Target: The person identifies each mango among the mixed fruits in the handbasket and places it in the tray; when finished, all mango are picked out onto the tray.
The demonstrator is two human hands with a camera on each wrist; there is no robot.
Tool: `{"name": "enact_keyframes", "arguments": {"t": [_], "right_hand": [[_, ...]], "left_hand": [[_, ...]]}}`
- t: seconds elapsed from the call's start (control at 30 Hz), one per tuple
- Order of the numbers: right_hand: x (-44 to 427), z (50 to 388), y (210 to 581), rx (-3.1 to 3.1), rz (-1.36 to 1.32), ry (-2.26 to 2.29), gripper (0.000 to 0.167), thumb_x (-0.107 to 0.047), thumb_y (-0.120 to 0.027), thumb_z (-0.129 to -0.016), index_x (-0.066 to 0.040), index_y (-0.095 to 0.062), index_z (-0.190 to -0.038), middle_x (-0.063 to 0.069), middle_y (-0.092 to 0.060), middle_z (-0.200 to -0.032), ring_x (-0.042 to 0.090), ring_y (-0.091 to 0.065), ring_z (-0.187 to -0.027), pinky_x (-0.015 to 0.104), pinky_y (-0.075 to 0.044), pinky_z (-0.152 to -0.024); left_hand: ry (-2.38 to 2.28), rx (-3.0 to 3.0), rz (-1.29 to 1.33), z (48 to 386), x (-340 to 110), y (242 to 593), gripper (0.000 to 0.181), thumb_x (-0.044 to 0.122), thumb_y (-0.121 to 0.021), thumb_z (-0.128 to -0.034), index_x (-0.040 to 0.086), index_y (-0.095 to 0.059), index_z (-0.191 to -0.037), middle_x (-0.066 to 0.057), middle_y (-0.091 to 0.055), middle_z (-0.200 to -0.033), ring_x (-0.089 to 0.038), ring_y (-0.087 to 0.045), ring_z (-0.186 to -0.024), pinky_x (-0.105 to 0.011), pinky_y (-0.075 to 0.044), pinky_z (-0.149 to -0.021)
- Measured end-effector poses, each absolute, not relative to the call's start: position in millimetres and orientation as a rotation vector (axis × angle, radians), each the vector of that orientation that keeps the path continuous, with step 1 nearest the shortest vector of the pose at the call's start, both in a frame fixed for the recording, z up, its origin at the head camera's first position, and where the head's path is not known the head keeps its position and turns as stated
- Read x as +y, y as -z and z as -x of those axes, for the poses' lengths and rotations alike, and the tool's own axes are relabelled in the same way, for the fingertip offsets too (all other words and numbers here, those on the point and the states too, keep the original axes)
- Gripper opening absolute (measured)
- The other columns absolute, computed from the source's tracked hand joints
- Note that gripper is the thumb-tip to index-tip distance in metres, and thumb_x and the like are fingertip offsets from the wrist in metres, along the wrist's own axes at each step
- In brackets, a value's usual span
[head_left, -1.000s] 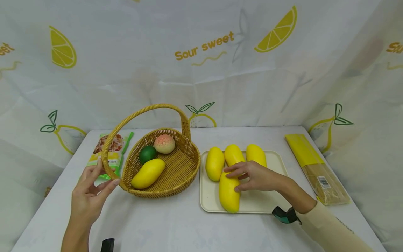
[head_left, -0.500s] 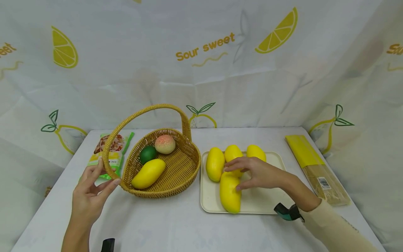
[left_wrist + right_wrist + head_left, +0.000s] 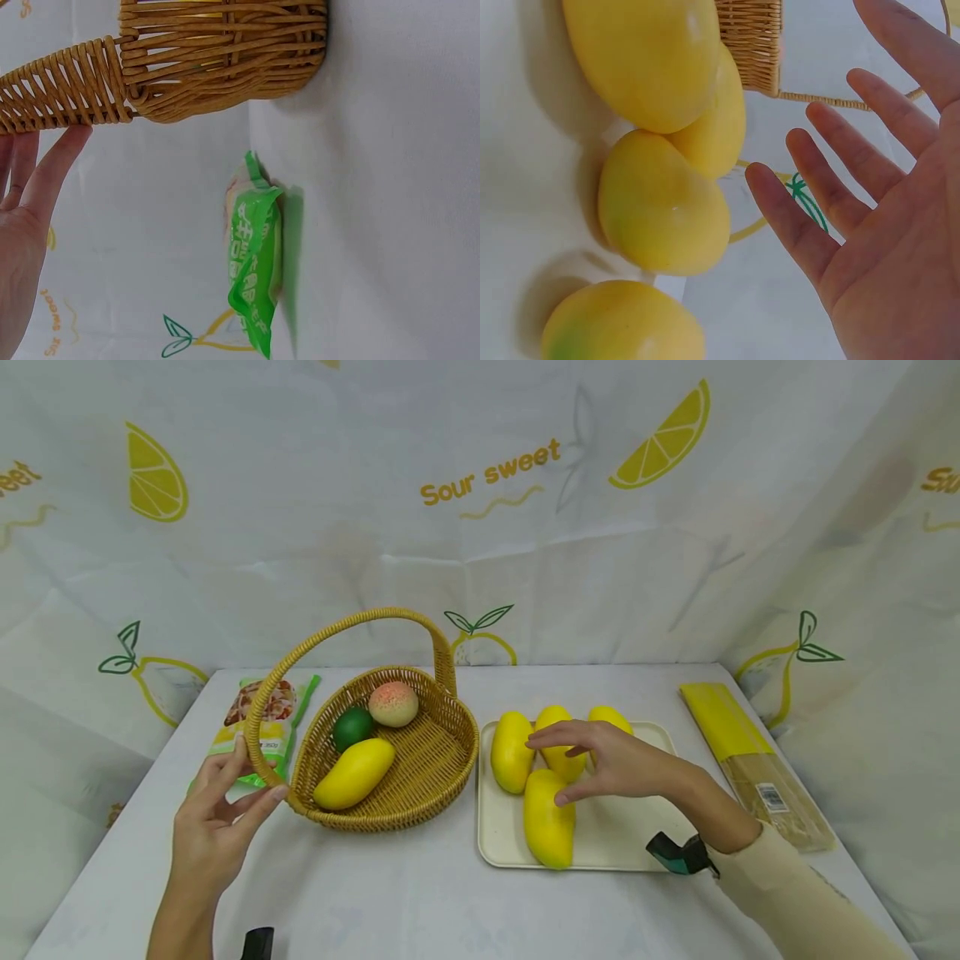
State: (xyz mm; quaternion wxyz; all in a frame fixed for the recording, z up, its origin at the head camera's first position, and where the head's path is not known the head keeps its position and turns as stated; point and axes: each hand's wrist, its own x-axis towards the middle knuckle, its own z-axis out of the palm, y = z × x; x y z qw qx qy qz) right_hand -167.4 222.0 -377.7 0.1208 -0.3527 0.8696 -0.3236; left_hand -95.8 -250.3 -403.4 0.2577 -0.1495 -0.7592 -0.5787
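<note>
At the left, my left hand (image 3: 213, 822) holds the lower end of the handle of a wicker basket (image 3: 438, 797), thumb near the rim and fingers further up. In the left wrist view, fingertips meet the woven handle (image 3: 67, 86). Inside the basket lie a yellow mango (image 3: 354, 774), a dark green round fruit (image 3: 352, 728) and a pinkish peach (image 3: 393, 704). My right hand (image 3: 618, 760) hovers over the front mango (image 3: 549, 831) on a cream tray (image 3: 637, 856), its fingers spread and relaxed. The right wrist view shows that palm holding nothing, beside several mangoes (image 3: 664, 206).
Behind the left hand lies a green snack bag (image 3: 281, 727), partly hidden by the handle. A yellow and brown packet (image 3: 757, 768) lies right of the tray. A white printed curtain (image 3: 480, 560) closes off the table's back.
My right hand has risen off the front mango and its fingers have spread; that mango stays on the tray. The left hand and basket have hardly moved.
</note>
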Motion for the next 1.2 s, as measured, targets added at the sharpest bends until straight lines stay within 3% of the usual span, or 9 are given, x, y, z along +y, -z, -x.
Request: {"name": "enact_keyframes", "arguments": {"t": [0.23,0.5,0.6,0.97,1.2], "right_hand": [[207.0,173.5,368.8,2.505,1.057,0.987,0.072,-0.041,-0.085,-0.082,-0.015,-0.058,-0.144,0.001,-0.060,-0.147,0.030,-0.057,-0.135,0.053,-0.059,-0.102],[183.1,181.6,356.8,2.447,1.094,1.026,0.068,-0.031,-0.087,-0.082,-0.024,-0.058,-0.144,-0.003,-0.059,-0.148,0.024,-0.057,-0.135,0.049,-0.058,-0.104],[172.4,186.4,352.5,2.422,1.122,1.007,0.068,-0.029,-0.086,-0.083,-0.022,-0.058,-0.144,-0.004,-0.058,-0.149,0.022,-0.055,-0.137,0.048,-0.057,-0.107],[133.8,203.8,346.4,2.369,1.234,0.948,0.066,-0.035,-0.083,-0.086,-0.022,-0.057,-0.145,-0.004,-0.056,-0.151,0.019,-0.049,-0.144,0.045,-0.058,-0.109],[99.5,211.5,343.4,2.357,1.353,0.897,0.068,-0.038,-0.084,-0.085,-0.019,-0.058,-0.145,-0.004,-0.058,-0.149,0.013,-0.052,-0.140,0.033,-0.050,-0.117]], "left_hand": [[1.597,-2.040,0.412,96.3,-250.6,404.5,0.081,-0.026,-0.071,-0.0769,-0.006,-0.040,-0.149,0.010,-0.055,-0.119,-0.004,-0.056,-0.109,-0.011,-0.059,-0.089],[1.614,-2.056,0.362,95.0,-249.4,402.1,0.083,-0.028,-0.071,-0.0749,-0.006,-0.041,-0.149,0.011,-0.056,-0.118,-0.006,-0.055,-0.109,-0.011,-0.060,-0.088],[1.604,-2.068,0.348,95.0,-249.3,401.4,0.083,-0.028,-0.071,-0.0749,-0.006,-0.041,-0.149,0.011,-0.055,-0.118,-0.006,-0.055,-0.109,-0.011,-0.060,-0.088],[1.558,-2.046,0.443,98.2,-248.7,403.9,0.079,-0.027,-0.069,-0.0773,-0.007,-0.041,-0.148,0.010,-0.055,-0.120,-0.004,-0.056,-0.110,-0.011,-0.059,-0.089],[1.631,-1.981,0.474,97.8,-249.4,404.0,0.078,-0.027,-0.069,-0.0774,-0.009,-0.041,-0.148,0.007,-0.056,-0.119,-0.004,-0.058,-0.110,-0.012,-0.060,-0.088]]}}
